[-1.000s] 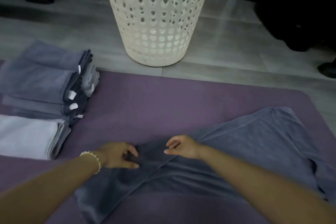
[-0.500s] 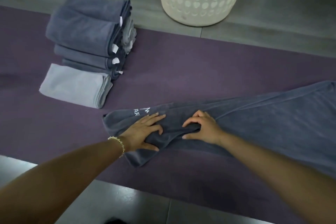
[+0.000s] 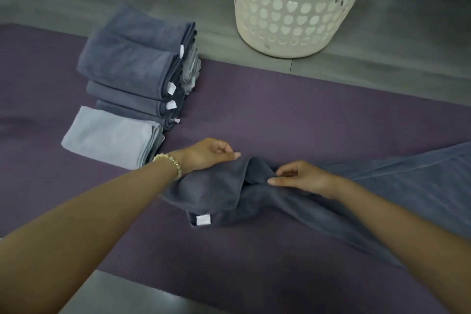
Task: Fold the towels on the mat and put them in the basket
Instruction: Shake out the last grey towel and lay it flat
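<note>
Formerly pressing flat, left hand (image 3: 209, 154) and right hand (image 3: 300, 178) now pinch the dark grey towel's (image 3: 254, 208) end off the mat (image 3: 280, 115) for folding.

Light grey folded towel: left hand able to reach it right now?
Probably yes. The light grey folded towel lies on the mat just beside the left hand, nothing between. But that hand pinches the dark towel, so it must let go first.

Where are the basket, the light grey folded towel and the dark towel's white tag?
basket (image 3: 283, 50), head view, its lower wall.
light grey folded towel (image 3: 107, 132), head view, its top face.
white tag (image 3: 203, 220), head view, middle of the tag.
</note>
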